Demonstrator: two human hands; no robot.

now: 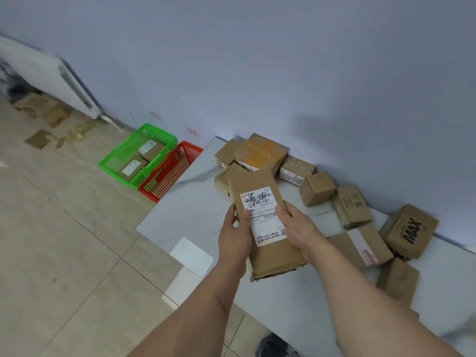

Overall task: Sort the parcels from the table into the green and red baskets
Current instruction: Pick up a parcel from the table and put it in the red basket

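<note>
A long flat brown parcel (268, 251) with a white shipping label is lifted above the white table (188, 210). My left hand (235, 235) grips its left edge, thumb on the label. My right hand (298, 228) grips its right edge, thumb also on the label. On the floor to the left of the table stand the green basket (117, 161), with two labelled boxes inside, and the red basket (164, 181), whose inside shows no parcel; part of it is hidden by the table.
Several cardboard parcels lie along the wall side of the table, among them one taped in orange (260, 150) and one marked MAX (409, 229). Flattened cardboard scraps (41, 139) litter the tiled floor at far left. A white panel (51, 76) leans on the wall.
</note>
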